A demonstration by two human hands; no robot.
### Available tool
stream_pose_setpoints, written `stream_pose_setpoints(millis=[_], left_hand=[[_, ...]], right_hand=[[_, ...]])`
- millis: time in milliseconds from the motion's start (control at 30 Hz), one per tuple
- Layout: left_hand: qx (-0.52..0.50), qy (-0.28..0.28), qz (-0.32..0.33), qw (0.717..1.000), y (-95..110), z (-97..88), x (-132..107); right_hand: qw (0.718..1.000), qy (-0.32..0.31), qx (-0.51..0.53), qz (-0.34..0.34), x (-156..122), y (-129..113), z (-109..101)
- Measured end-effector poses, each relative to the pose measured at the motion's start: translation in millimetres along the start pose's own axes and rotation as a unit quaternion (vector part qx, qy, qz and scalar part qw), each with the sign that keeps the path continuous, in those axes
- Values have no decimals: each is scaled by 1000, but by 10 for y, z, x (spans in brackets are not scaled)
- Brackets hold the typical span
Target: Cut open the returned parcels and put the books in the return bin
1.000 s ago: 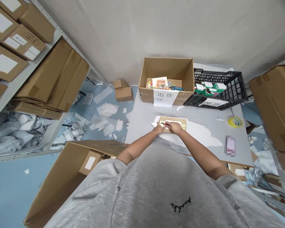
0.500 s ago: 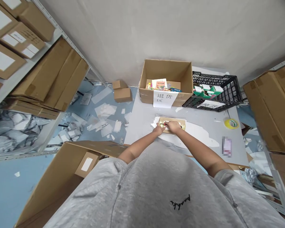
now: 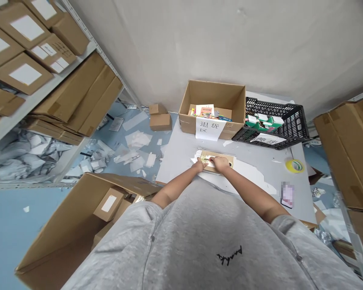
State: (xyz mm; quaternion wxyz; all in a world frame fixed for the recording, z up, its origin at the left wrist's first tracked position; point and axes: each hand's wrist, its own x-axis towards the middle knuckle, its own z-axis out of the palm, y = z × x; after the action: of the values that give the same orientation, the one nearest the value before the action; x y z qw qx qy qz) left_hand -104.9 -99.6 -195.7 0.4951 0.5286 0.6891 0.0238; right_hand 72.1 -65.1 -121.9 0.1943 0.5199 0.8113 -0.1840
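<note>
Flat cardboard packet (image 3: pixel 225 157) on the grey surface (image 3: pixel 181 161), directly under both hands. Right hand (image 3: pixel 220 163) pinches what seems a pen (image 3: pixel 211 159); left hand (image 3: pixel 200 164) lies against the packet's near corner, grip unclear.

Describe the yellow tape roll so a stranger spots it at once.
On the grey worktable, find the black plastic mesh crate at the far right. Just below it, near the table's edge, lies a roll of yellow adhesive tape, the only yellow ring there.
</note>
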Motion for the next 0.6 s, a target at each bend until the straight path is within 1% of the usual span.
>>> stream_pose_setpoints(millis=[200, 333, 500, 600], left_hand=[[-11, 6, -13, 1000, 37, -23, -44], [-10, 6, -7, 1000, 45, -29, -54], [-20, 9, -7, 1000, 51, -20, -62], [-19, 15, -18, 1000, 72, -5, -68]], right_hand=[[1000, -11, -8, -3, -77, 161, 20], [999, -15, -17, 32, -205, 313, 75], [996, -20, -21, 79, -451, 592, 195], [995, -10, -22, 92, -602, 748, 259]])
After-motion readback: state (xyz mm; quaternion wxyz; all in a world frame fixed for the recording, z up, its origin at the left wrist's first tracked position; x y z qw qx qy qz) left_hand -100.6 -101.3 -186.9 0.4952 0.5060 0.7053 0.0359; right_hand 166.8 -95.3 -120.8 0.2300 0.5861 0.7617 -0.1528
